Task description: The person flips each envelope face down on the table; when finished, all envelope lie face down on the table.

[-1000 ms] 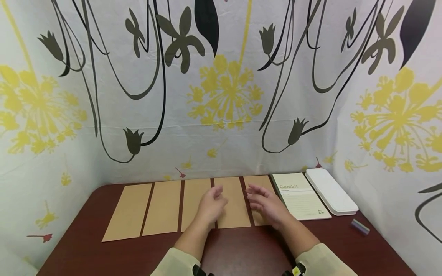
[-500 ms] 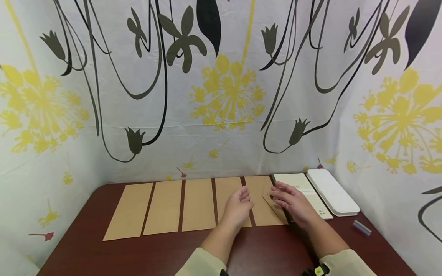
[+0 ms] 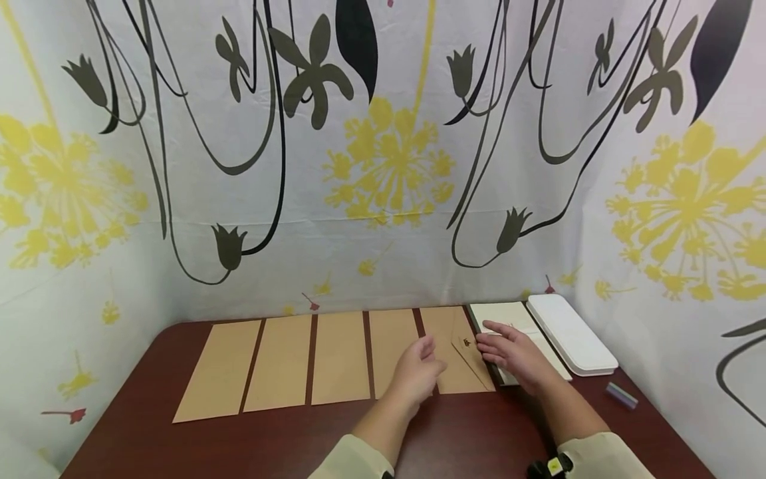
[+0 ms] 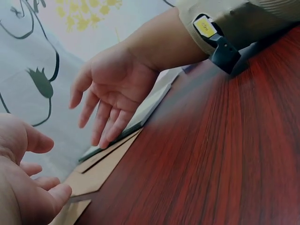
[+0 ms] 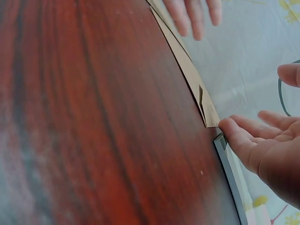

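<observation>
Several flat brown paper sheets lie in a row on the dark red table. The rightmost sheet point(image 3: 439, 329) bears a slanted line and a small dark mark, like a flap, near its right edge. My left hand point(image 3: 413, 372) hovers over the gap beside that sheet, fingers loosely bent and holding nothing. Over the notebook point(image 3: 505, 311) is my right hand point(image 3: 516, 357), its fingers extended toward the sheet's right edge. In the left wrist view both palms face each other. In the right wrist view my right fingertips point(image 5: 226, 124) are right at the sheet's corner point(image 5: 212, 121).
A white rounded case point(image 3: 571, 334) lies right of the notebook. In front of the case is a small purple-grey block point(image 3: 622, 395). The other brown sheets point(image 3: 278, 362) stretch leftward. A patterned cloth point(image 3: 383, 266) stands behind the table.
Both hands have moved right, the left from over the middle sheets, the right from the last sheet to the notebook. The rightmost sheet, with its slanted line, has come into view.
</observation>
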A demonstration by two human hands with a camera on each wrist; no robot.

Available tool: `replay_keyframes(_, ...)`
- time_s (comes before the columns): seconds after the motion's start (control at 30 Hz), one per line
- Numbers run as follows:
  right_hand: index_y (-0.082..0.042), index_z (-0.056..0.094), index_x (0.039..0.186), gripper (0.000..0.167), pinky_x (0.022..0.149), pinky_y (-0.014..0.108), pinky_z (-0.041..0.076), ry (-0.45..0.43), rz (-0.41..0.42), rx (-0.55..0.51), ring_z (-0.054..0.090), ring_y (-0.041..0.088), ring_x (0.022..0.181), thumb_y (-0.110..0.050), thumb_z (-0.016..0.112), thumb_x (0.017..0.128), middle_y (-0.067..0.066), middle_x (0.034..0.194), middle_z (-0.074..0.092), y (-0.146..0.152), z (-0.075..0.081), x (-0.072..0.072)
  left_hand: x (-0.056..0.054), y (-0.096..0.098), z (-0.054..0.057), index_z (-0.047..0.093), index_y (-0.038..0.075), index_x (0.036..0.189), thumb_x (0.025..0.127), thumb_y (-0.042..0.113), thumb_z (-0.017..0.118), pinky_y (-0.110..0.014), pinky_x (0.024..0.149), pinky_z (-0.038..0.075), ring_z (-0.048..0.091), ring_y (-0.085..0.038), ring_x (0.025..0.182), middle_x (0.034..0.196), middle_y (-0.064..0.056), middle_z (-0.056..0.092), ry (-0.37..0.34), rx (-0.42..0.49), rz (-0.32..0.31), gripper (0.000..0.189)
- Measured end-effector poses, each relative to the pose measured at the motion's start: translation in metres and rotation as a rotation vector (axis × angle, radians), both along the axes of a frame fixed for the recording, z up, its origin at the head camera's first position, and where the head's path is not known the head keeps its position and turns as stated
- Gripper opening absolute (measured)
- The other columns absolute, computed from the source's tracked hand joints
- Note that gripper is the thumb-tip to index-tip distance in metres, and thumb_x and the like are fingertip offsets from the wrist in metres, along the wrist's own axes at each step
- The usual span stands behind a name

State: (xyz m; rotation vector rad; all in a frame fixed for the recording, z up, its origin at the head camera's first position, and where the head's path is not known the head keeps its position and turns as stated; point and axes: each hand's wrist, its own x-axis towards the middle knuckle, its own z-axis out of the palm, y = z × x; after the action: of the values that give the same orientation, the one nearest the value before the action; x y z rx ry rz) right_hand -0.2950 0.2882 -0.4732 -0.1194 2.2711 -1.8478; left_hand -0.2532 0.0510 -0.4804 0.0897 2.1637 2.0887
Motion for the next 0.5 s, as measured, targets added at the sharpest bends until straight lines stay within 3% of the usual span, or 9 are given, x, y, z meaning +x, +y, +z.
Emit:
replay_keyframes(0.2, 0.005, 0.023, 0.167, 0.072, 0.116, 0.037, 0.053, -0.005, 0.039, 0.012, 0.042, 0.046, 0.155, -0.03, 0.055, 0.112, 0.035, 0.167, 0.037, -0.004, 0.001, 0.002, -0.003, -0.004, -0.006, 0.043, -0.001, 0.161, 0.1, 0.014, 0.067, -0.059, 0.125, 0.041, 0.048, -0.044, 0.152, 0.163, -0.023, 0.05, -0.021, -0.012, -0.015, 0.067)
replay_keyframes(0.5, 0.005, 0.022, 0.167, 0.074, 0.118, 0.042, 0.053, -0.006, 0.058, 0.026, 0.034, 0.048, 0.159, -0.03, 0.056, 0.112, 0.034, 0.171, 0.029, -0.013, 0.003, 0.004, -0.004, -0.006, -0.007, 0.045, 0.005, 0.162, 0.101, 0.024, 0.068, -0.06, 0.126, 0.039, 0.046, -0.041, 0.154, 0.165, -0.018, 0.05, -0.04, -0.015, -0.018, 0.068)
